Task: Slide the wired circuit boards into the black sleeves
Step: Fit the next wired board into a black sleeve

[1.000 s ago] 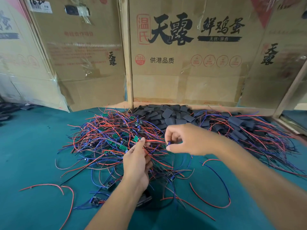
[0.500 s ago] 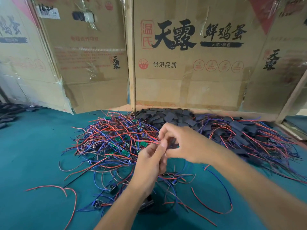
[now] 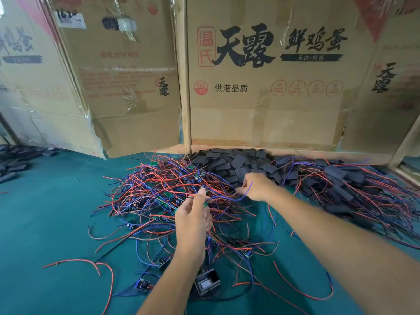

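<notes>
Over wire tangle (image 3: 159,196): left hand (image 3: 193,217) pinches wired board (image 3: 203,192); right hand (image 3: 255,186) at black sleeves (image 3: 236,162), grip unclear.

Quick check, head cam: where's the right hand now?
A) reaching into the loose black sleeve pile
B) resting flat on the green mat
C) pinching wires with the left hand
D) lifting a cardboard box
A: the right hand is stretched out to the near edge of the black sleeve pile, apart from the left hand, which alone pinches a wired circuit board.
</notes>
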A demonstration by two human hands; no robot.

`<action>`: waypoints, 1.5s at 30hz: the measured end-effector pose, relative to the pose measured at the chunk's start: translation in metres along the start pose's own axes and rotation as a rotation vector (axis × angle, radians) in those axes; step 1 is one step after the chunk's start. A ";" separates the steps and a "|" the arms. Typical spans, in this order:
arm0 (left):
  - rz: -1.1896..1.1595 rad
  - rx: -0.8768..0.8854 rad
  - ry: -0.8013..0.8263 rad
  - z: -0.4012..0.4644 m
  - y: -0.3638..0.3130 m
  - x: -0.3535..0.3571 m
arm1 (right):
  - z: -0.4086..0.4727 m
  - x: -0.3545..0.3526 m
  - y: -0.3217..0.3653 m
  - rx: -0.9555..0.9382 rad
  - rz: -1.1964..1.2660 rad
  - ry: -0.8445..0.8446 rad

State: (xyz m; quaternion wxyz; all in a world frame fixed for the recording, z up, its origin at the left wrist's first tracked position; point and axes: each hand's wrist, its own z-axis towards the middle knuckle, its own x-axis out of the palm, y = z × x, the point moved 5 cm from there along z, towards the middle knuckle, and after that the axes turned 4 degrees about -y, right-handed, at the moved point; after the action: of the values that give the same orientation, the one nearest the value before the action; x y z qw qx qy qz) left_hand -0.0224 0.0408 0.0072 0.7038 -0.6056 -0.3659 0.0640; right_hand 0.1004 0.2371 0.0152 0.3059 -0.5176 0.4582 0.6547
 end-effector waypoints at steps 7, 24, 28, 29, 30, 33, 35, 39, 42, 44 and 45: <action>-0.074 0.024 0.000 0.002 -0.004 -0.004 | -0.001 0.000 -0.006 0.104 0.033 -0.088; 0.042 0.142 0.171 -0.007 -0.013 0.006 | -0.164 -0.029 -0.079 0.101 0.966 0.046; 0.072 0.171 0.216 -0.008 -0.014 0.009 | -0.173 -0.038 -0.085 -0.090 0.666 0.032; 0.083 0.176 0.230 -0.009 -0.015 0.010 | -0.174 -0.039 -0.086 -0.139 0.575 0.014; 0.096 0.180 0.243 -0.011 -0.015 0.011 | -0.175 -0.040 -0.086 -0.175 0.488 -0.003; 0.143 0.189 0.267 -0.016 -0.017 0.015 | -0.176 -0.038 -0.082 -0.226 0.377 -0.019; 0.153 0.183 0.269 -0.019 -0.017 0.018 | -0.176 -0.040 -0.078 -0.256 0.353 -0.068; 0.157 0.160 0.279 -0.024 -0.015 0.021 | -0.180 -0.051 -0.074 -0.315 0.166 -0.318; 0.158 0.145 0.288 -0.026 -0.014 0.024 | -0.182 -0.054 -0.070 -0.326 0.083 -0.398; 0.161 0.144 0.298 -0.027 -0.014 0.025 | -0.184 -0.054 -0.066 -0.346 0.039 -0.426; 0.164 0.145 0.304 -0.028 -0.014 0.026 | -0.185 -0.055 -0.065 -0.353 0.017 -0.441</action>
State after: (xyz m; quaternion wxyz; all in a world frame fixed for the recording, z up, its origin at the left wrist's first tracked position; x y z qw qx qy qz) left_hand 0.0079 0.0282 0.0311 0.7851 -0.5839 -0.1992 0.0551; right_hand 0.2457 0.0974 0.0411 0.2979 -0.4040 0.2635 0.8238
